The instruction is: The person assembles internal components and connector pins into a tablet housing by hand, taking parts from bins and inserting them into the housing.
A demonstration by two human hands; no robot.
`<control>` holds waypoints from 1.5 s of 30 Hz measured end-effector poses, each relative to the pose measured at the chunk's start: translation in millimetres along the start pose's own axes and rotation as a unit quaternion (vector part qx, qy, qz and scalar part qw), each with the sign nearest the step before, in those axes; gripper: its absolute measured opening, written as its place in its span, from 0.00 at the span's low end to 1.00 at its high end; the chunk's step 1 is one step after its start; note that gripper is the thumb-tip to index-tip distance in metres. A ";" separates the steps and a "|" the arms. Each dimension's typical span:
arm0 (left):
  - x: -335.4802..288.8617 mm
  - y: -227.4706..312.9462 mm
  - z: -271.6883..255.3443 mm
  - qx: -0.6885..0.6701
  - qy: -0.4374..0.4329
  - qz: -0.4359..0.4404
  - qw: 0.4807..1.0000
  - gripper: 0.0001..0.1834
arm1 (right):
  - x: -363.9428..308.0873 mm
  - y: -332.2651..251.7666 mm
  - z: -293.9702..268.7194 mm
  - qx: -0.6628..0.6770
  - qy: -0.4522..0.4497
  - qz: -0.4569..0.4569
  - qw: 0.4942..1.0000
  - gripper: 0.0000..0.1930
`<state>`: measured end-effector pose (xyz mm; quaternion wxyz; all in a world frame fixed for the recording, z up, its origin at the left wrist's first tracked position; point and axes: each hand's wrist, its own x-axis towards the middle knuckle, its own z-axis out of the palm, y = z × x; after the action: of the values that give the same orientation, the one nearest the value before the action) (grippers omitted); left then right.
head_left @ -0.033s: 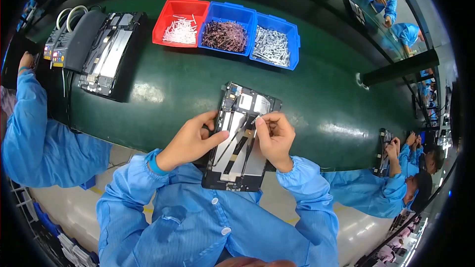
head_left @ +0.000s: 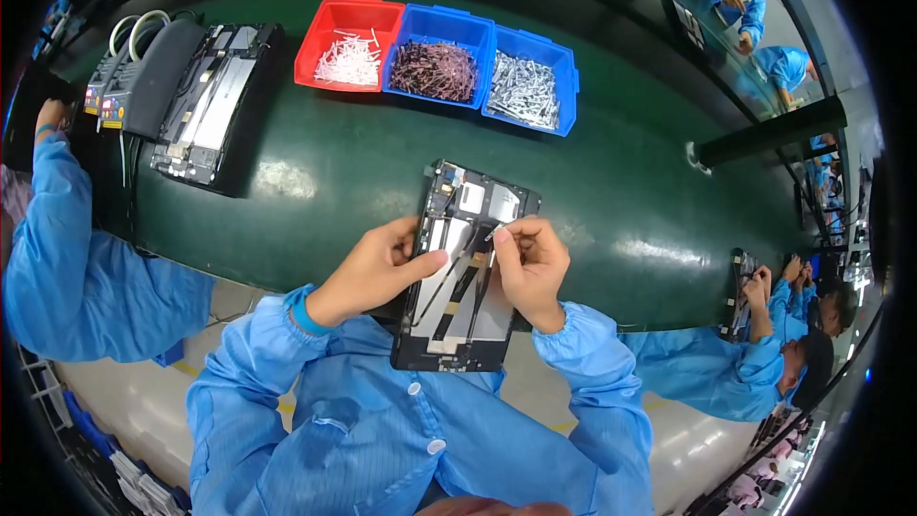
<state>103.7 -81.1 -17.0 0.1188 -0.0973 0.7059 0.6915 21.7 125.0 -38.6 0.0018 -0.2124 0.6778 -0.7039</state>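
Observation:
An opened tablet (head_left: 489,323) lies tilted at the near edge of the green table, its lower end over my lap. Its dark frame, silvery battery panels and black ribbon cables are exposed. My left hand (head_left: 368,275) grips its left side, thumb on top and fingers curled at the edge. Over the tablet's right upper part, my right hand (head_left: 533,266) pinches a small silvery strip (head_left: 494,230) between thumb and index finger. Part of that strip is hidden by the fingertips.
Beyond the tablet stand a red bin (head_left: 308,59) of white strips, a blue bin (head_left: 447,17) of brownish pieces and another blue bin (head_left: 567,86) of silvery pieces. A grey device (head_left: 168,76) with cables sits left beside a stack of opened tablets (head_left: 222,100). Co-workers sit on both sides.
The tablet has shifted and turned very slightly under my hands. My left hand has moved a touch to the right with it; my right hand stays almost in place.

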 end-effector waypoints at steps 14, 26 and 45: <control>-16.0 42.4 -11.1 -0.098 0.019 0.125 0.987 0.17 | 49.4 -78.0 -8.0 0.086 -0.036 0.020 0.995 0.05; 10.3 32.8 -2.1 0.376 0.336 0.472 0.723 0.37 | 63.6 -131.4 36.2 0.280 -0.221 0.002 0.934 0.03; 7.0 26.8 1.3 0.366 0.348 0.429 0.749 0.28 | 56.7 -130.1 44.1 0.235 -0.229 0.000 0.945 0.03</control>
<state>89.0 -79.0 6.5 -0.4174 0.0332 0.8650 0.2763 20.5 77.1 102.0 0.2065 -0.3615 0.4745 -0.7756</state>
